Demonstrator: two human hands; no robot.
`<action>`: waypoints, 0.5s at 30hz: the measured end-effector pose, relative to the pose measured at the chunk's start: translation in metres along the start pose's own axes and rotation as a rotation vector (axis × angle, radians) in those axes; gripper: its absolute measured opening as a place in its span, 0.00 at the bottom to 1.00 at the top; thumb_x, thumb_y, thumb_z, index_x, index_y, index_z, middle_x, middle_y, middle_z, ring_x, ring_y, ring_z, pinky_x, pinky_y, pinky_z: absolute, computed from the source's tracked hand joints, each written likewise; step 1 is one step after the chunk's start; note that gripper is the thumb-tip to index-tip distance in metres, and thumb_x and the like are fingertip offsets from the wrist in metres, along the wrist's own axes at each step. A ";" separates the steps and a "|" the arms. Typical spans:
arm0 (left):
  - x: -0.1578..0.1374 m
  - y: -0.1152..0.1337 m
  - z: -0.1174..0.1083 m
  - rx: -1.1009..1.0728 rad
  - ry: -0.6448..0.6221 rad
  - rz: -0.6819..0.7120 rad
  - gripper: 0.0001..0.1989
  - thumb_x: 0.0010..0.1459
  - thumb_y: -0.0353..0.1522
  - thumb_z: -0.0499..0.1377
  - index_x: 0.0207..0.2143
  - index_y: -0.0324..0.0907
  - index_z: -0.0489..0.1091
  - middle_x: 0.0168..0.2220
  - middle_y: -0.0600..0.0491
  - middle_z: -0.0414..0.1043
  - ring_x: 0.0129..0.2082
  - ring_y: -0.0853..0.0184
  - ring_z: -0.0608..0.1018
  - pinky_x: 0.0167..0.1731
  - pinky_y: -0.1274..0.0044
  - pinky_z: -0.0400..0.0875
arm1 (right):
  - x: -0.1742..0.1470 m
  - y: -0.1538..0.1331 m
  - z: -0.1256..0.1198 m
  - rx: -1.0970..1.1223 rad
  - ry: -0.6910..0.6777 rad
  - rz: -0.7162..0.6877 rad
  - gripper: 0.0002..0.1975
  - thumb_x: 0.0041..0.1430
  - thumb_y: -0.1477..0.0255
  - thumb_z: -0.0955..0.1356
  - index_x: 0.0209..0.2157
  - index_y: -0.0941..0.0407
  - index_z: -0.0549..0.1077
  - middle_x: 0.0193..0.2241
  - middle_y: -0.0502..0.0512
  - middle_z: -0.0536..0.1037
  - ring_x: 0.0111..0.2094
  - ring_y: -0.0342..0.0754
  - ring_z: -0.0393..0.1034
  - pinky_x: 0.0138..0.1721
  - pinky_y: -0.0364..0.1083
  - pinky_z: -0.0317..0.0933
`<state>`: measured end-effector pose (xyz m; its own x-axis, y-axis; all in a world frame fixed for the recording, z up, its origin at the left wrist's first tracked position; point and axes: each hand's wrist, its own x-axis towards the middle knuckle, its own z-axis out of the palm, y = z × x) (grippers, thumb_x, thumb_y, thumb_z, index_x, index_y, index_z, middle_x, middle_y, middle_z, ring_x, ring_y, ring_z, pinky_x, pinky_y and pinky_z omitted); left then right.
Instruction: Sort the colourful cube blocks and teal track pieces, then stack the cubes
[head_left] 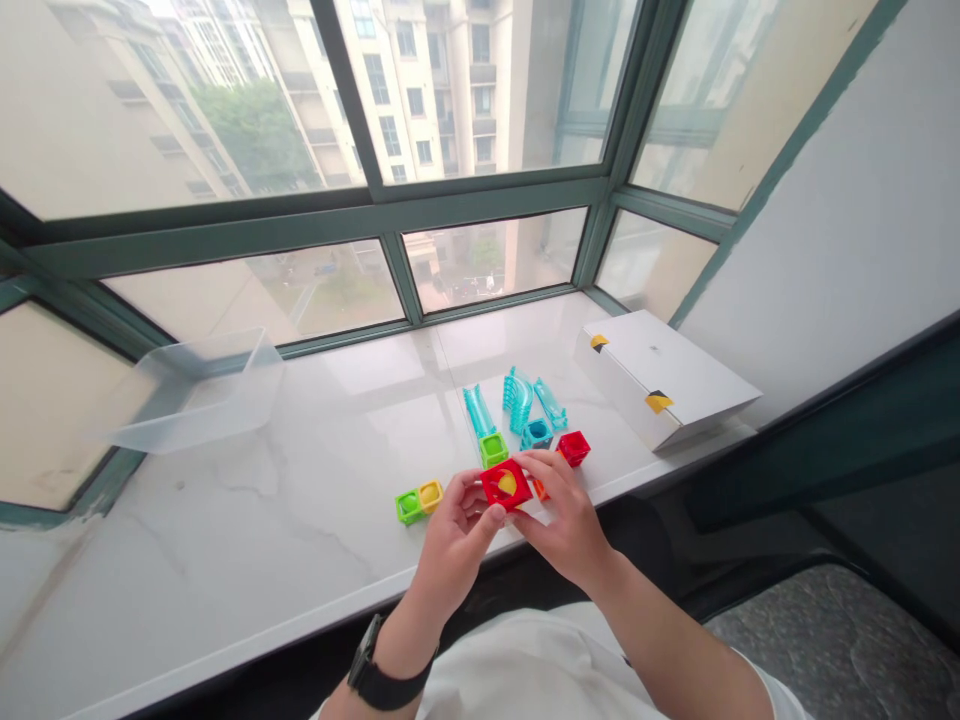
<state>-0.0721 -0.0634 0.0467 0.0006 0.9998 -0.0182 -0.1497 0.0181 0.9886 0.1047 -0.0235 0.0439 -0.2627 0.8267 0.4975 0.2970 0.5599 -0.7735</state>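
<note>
Between my two hands is a red marble-run block (494, 486) with a round opening and yellow inside it. The fingers and thumb of my left hand (460, 520) grip its left side, and my right hand (564, 518) grips its right side. Just beyond it stands a green block (493, 450), touching the end of a clear blue straight track (477, 410). To the left, a light green block (409, 506) and a yellow block (431, 496) sit joined. Beyond my right hand are a red block (574, 448) and a blue block (536, 434); an orange piece (541, 490) is partly hidden by my fingers.
A curved clear blue track (518, 400) and a short one (551, 404) lie farther back. At the right stands a white box (675, 368) with yellow-black tape. A clear plastic bin (202, 395) is at the left, by the windows. The white counter's front edge (300, 630) runs before me.
</note>
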 end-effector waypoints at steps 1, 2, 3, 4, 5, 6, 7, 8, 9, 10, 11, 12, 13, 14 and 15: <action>0.003 0.003 0.004 0.049 -0.016 0.010 0.23 0.63 0.48 0.65 0.53 0.45 0.67 0.47 0.46 0.79 0.44 0.60 0.82 0.44 0.70 0.78 | 0.000 0.002 -0.004 -0.021 0.001 -0.016 0.28 0.64 0.66 0.74 0.63 0.46 0.68 0.58 0.61 0.73 0.59 0.62 0.70 0.60 0.61 0.69; 0.006 0.006 0.007 0.102 -0.031 0.021 0.23 0.63 0.47 0.65 0.53 0.45 0.67 0.46 0.46 0.80 0.43 0.61 0.81 0.44 0.70 0.78 | 0.000 0.003 -0.007 -0.036 0.009 -0.028 0.29 0.64 0.66 0.74 0.64 0.46 0.67 0.58 0.61 0.73 0.60 0.62 0.70 0.60 0.61 0.69; 0.009 0.008 0.011 0.156 -0.047 0.030 0.22 0.63 0.46 0.65 0.53 0.45 0.67 0.46 0.47 0.80 0.42 0.62 0.81 0.44 0.70 0.77 | 0.001 0.005 -0.011 -0.051 0.023 -0.035 0.30 0.64 0.66 0.74 0.65 0.46 0.67 0.58 0.61 0.73 0.60 0.62 0.70 0.60 0.61 0.69; 0.012 0.010 0.015 0.207 -0.059 0.038 0.21 0.64 0.46 0.65 0.52 0.45 0.67 0.45 0.47 0.80 0.40 0.63 0.81 0.42 0.71 0.77 | 0.001 0.007 -0.014 -0.067 0.043 -0.038 0.30 0.64 0.66 0.74 0.65 0.46 0.66 0.58 0.61 0.73 0.60 0.62 0.70 0.60 0.61 0.69; 0.015 0.012 0.018 0.258 -0.070 0.044 0.21 0.64 0.46 0.64 0.52 0.45 0.67 0.45 0.48 0.80 0.38 0.64 0.81 0.40 0.72 0.77 | 0.001 0.009 -0.017 -0.081 0.064 -0.035 0.30 0.64 0.66 0.74 0.65 0.46 0.66 0.58 0.61 0.74 0.60 0.62 0.70 0.60 0.61 0.70; 0.018 0.014 0.022 0.311 -0.079 0.052 0.20 0.64 0.46 0.64 0.52 0.46 0.67 0.44 0.49 0.80 0.36 0.65 0.80 0.38 0.73 0.76 | 0.001 0.011 -0.020 -0.094 0.082 -0.030 0.30 0.64 0.66 0.74 0.65 0.46 0.66 0.58 0.61 0.74 0.60 0.62 0.70 0.60 0.61 0.70; 0.022 0.016 0.025 0.371 -0.088 0.061 0.19 0.64 0.45 0.63 0.52 0.46 0.68 0.42 0.50 0.80 0.34 0.66 0.79 0.35 0.74 0.75 | 0.000 0.014 -0.023 -0.106 0.099 -0.023 0.30 0.64 0.66 0.74 0.65 0.46 0.66 0.58 0.62 0.75 0.60 0.63 0.70 0.59 0.61 0.70; 0.026 0.018 0.028 0.444 -0.099 0.071 0.18 0.64 0.45 0.63 0.52 0.46 0.69 0.39 0.51 0.80 0.31 0.66 0.78 0.33 0.74 0.74 | -0.001 0.016 -0.026 -0.117 0.118 -0.016 0.29 0.64 0.65 0.74 0.64 0.47 0.67 0.57 0.62 0.75 0.60 0.63 0.70 0.59 0.61 0.71; 0.030 0.020 0.031 0.526 -0.109 0.085 0.18 0.65 0.45 0.63 0.51 0.47 0.70 0.36 0.53 0.79 0.29 0.67 0.77 0.31 0.75 0.73 | -0.002 0.019 -0.029 -0.128 0.137 -0.010 0.29 0.64 0.65 0.74 0.64 0.47 0.67 0.57 0.62 0.75 0.60 0.63 0.71 0.59 0.62 0.71; 0.035 0.021 0.035 0.612 -0.116 0.108 0.17 0.64 0.45 0.63 0.50 0.47 0.72 0.34 0.53 0.78 0.28 0.67 0.76 0.30 0.74 0.72 | -0.003 0.023 -0.032 -0.142 0.155 -0.005 0.29 0.64 0.65 0.73 0.64 0.48 0.67 0.57 0.62 0.75 0.60 0.63 0.71 0.59 0.62 0.70; 0.040 0.023 0.038 0.692 -0.124 0.145 0.17 0.64 0.45 0.63 0.50 0.47 0.73 0.34 0.53 0.78 0.28 0.66 0.75 0.30 0.74 0.71 | -0.004 0.027 -0.035 -0.158 0.171 -0.001 0.29 0.64 0.64 0.73 0.64 0.48 0.67 0.57 0.63 0.75 0.59 0.63 0.71 0.59 0.62 0.70; 0.045 0.025 0.041 0.758 -0.129 0.194 0.18 0.63 0.46 0.64 0.50 0.48 0.74 0.35 0.53 0.77 0.29 0.65 0.76 0.32 0.73 0.72 | -0.005 0.031 -0.039 -0.176 0.184 0.000 0.28 0.64 0.64 0.73 0.64 0.48 0.67 0.56 0.63 0.76 0.59 0.63 0.71 0.59 0.63 0.70; 0.050 0.026 0.044 0.806 -0.131 0.250 0.19 0.62 0.45 0.65 0.51 0.48 0.74 0.39 0.51 0.78 0.31 0.64 0.77 0.34 0.72 0.73 | -0.005 0.035 -0.042 -0.192 0.192 0.000 0.28 0.64 0.65 0.73 0.64 0.48 0.67 0.56 0.62 0.76 0.59 0.63 0.71 0.59 0.63 0.70; 0.055 0.028 0.047 0.836 -0.135 0.307 0.20 0.61 0.45 0.67 0.52 0.48 0.74 0.42 0.50 0.77 0.34 0.63 0.78 0.36 0.71 0.74 | -0.005 0.039 -0.045 -0.204 0.194 -0.001 0.28 0.64 0.65 0.73 0.64 0.48 0.67 0.56 0.62 0.76 0.59 0.63 0.71 0.59 0.63 0.70; 0.060 0.029 0.051 0.856 -0.149 0.354 0.20 0.60 0.44 0.67 0.52 0.48 0.74 0.45 0.49 0.77 0.37 0.61 0.79 0.39 0.70 0.74 | -0.005 0.042 -0.049 -0.214 0.196 -0.003 0.27 0.65 0.66 0.73 0.64 0.47 0.67 0.56 0.62 0.76 0.59 0.63 0.71 0.59 0.63 0.70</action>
<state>-0.0265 -0.0026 0.0823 0.2295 0.9363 0.2658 0.6131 -0.3511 0.7077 0.1634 -0.0014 0.0277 -0.0880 0.8084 0.5820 0.4887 0.5442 -0.6819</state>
